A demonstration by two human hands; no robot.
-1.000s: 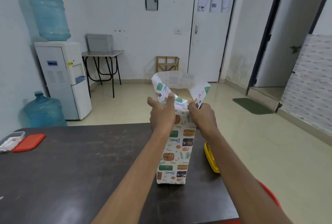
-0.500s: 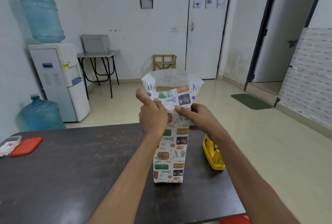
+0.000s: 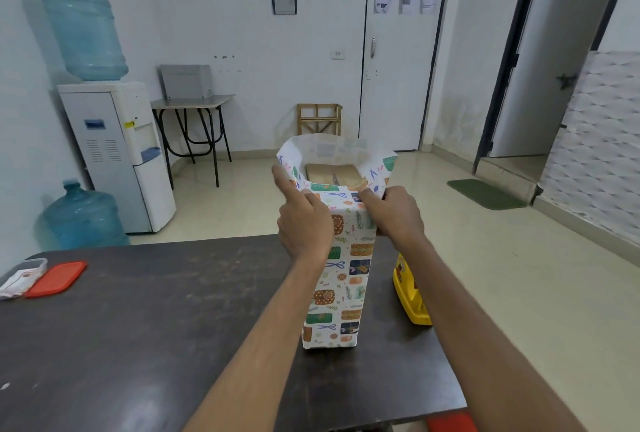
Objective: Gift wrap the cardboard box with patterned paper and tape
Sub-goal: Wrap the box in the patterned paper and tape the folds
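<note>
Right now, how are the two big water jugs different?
The top jug sits upside down on the cooler; the floor jug stands upright beside it. The top jug's neck is hidden in the cooler; the floor jug's cap shows. Both are blue and see-through.

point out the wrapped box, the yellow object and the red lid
wrapped box [image 3: 346, 293]: head view, near patterned face
yellow object [image 3: 407, 293]: head view, its side
red lid [image 3: 55, 278]: head view, flat top

The cardboard box [image 3: 332, 173] stands upright — patterned paper [image 3: 341, 279] wraps it, top open.
</note>
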